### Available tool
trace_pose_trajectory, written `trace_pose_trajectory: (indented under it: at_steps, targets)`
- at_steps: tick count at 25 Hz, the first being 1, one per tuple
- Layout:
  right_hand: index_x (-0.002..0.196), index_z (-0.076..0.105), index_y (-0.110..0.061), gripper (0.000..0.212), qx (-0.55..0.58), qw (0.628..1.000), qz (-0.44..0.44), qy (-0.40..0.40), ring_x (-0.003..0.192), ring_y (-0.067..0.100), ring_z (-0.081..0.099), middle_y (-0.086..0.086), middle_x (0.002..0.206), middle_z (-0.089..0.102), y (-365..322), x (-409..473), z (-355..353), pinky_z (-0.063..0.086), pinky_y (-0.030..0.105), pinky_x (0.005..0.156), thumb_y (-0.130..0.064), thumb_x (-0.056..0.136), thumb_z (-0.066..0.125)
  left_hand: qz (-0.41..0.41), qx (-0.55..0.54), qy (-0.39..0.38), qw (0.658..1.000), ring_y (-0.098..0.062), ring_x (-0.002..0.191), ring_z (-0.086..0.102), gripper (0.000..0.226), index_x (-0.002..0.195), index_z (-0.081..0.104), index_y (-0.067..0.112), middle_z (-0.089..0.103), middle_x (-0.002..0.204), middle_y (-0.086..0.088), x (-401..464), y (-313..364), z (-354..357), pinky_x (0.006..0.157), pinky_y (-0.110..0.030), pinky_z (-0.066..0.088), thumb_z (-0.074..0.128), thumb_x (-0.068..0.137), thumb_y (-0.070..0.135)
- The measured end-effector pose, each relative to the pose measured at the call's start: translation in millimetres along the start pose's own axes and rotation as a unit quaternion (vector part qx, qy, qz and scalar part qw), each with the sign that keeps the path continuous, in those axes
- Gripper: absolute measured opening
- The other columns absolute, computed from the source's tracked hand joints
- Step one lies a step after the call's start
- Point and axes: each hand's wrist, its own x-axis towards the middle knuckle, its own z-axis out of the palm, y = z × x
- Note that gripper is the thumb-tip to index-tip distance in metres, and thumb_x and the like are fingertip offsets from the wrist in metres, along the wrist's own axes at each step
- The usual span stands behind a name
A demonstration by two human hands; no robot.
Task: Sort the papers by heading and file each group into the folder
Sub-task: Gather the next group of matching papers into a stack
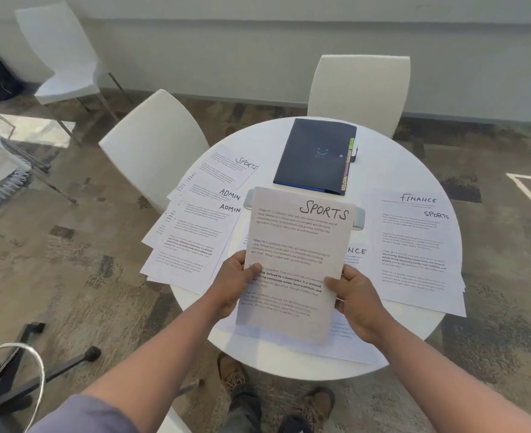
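I hold a sheet headed SPORTS (298, 245) upright above the round white table (414, 170). My left hand (234, 281) grips its left edge with the thumb on the text. My right hand (353, 295) grips its right edge. A dark navy folder (315, 154) with coloured tabs lies shut at the table's far side. On the left lie fanned sheets headed SPORTS (226, 167) and ADMIN (201, 220). On the right a stack shows FINANCE (414, 201) over a SPORTS sheet (414, 257). Partly hidden beneath the held page is another FINANCE sheet (355, 254).
Two white chairs (155, 148) (359, 89) stand at the table's far and left sides, a third chair (61, 54) further left. A grey tray-like object (359, 218) peeks out behind the held sheet. An office chair base (23, 379) is at lower left, my shoes below the table edge.
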Motion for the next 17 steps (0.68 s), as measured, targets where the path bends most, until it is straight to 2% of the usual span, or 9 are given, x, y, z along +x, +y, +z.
trace_pose_trajectory:
  at_steps: [3, 8, 14, 17]
  targets:
    - [0.121, 0.069, -0.011, 0.030, -0.039, 0.999, -0.029, 0.013, 0.106, 0.025, 0.074, 0.005, 0.114, 0.078, -13, 0, 12, 0.057, 0.037, 0.086, 0.004, 0.100, 0.055, 0.033, 0.008, -0.003, 0.999, -0.030, 0.111, 0.072, 0.028, 0.127, 0.065, 0.011, 0.076, 0.121, -0.007, -5, 13, -5, 0.094, -0.044, 0.058, 0.056, 0.102, 0.001]
    - [0.119, 0.072, -0.013, 0.032, -0.091, 0.993, -0.068, 0.023, 0.106, 0.017, 0.074, -0.002, 0.111, 0.079, -30, 5, 34, 0.054, 0.028, 0.089, 0.006, 0.098, 0.056, 0.079, 0.043, 0.020, 0.996, -0.022, 0.109, 0.072, 0.026, 0.115, 0.072, 0.017, 0.078, 0.114, 0.001, -6, 34, -21, 0.089, -0.032, 0.057, 0.056, 0.102, 0.001]
    - [0.106, 0.070, -0.031, 0.036, -0.162, 0.985, -0.026, 0.048, 0.106, 0.008, 0.066, -0.015, 0.108, 0.075, -16, 10, 60, 0.049, 0.025, 0.082, 0.001, 0.100, 0.054, 0.055, 0.143, -0.018, 0.988, -0.018, 0.118, 0.068, 0.031, 0.126, 0.069, 0.024, 0.075, 0.121, 0.008, 12, 16, -53, 0.104, -0.041, 0.053, 0.050, 0.106, 0.008]
    - [0.102, 0.071, -0.033, 0.039, -0.185, 0.980, -0.013, 0.073, 0.108, 0.013, 0.066, -0.015, 0.108, 0.076, -3, 13, 69, 0.050, 0.027, 0.082, 0.002, 0.099, 0.053, 0.059, 0.177, -0.043, 0.981, -0.012, 0.118, 0.066, 0.030, 0.126, 0.068, 0.026, 0.074, 0.121, 0.013, 19, 5, -63, 0.106, -0.039, 0.052, 0.049, 0.107, 0.012]
